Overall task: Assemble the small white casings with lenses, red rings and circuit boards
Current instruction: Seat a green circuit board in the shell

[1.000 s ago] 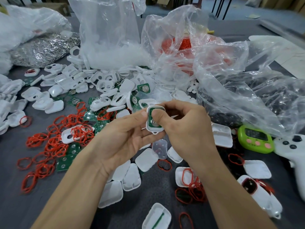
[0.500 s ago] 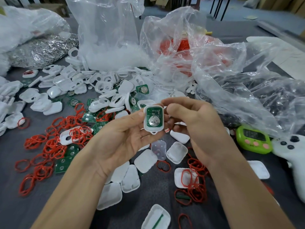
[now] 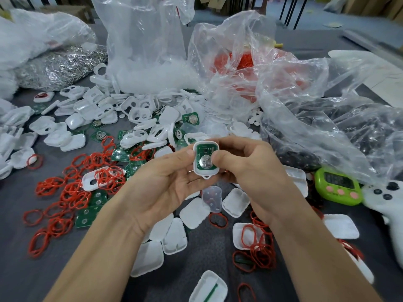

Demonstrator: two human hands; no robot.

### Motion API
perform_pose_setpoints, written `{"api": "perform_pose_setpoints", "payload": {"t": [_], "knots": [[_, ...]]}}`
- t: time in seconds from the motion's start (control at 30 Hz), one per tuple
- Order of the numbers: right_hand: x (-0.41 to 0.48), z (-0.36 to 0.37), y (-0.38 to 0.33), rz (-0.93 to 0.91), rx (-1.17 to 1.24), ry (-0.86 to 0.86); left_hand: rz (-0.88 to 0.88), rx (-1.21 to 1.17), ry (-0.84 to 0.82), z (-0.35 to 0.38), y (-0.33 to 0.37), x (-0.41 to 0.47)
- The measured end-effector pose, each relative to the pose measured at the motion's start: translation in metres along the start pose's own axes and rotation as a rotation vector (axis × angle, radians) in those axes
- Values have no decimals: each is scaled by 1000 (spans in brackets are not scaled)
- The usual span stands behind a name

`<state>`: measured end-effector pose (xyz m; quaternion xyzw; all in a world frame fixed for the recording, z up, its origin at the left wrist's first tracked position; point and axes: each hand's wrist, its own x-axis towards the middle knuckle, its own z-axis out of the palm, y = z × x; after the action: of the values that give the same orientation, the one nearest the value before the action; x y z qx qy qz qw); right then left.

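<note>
Head view, starting at the far left: loose red rings [image 3: 72, 192] lie tangled on the grey tabletop [image 3: 21, 247] among spare green boards and white shells. Just right of them the left hand [image 3: 165, 182] cradles the casing [image 3: 205, 172] above the middle of the tabletop, with fingers curled beneath it and the thumb laid against its left edge. The step in hand looks like seating the circuit board [image 3: 205, 149] in the shell. To do that well, the left fingers should back the shell flat while pressure goes onto the board's edges and corners. Pressing on the round battery [image 3: 206, 163] instead would risk rocking the board or leaving one side proud of the rim. The casing is a small white rounded rectangle with a little loop tab at its lower end. Its open face is turned up toward the camera, filled by the green board with the silver battery in the lower half. Whether a red ring already sits under the board cannot be seen. On its right side the right hand [image 3: 250, 168] pinches it, thumb tip on the right rim and board edge, fingers curled behind. Further right a green timer [image 3: 338, 186] sits beneath crumpled clear bags [image 3: 305, 110].
</note>
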<state>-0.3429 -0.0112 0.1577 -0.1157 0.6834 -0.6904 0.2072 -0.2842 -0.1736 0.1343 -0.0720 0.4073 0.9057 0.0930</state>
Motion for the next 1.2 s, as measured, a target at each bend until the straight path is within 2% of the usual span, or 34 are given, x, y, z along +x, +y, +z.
{"api": "perform_pose_setpoints", "payload": {"t": [0.1,0.33,0.53,0.63,0.8,1.2], "knots": [[1,2,2,37,7,51,5,9,7,0,-1,0],[2,7,7,99,2,134,84,205,168,5,-10,2],[2,2,2,140,17,48,108,327,190,5,-12,5],[3,0,2,113,6,85,99,310,179,4,-11,5],[4,5,12,31,-154,215,108,350,193,5,-11,3],[1,12,17,-4,-120,315,87,390,170,5,-11,1]]}}
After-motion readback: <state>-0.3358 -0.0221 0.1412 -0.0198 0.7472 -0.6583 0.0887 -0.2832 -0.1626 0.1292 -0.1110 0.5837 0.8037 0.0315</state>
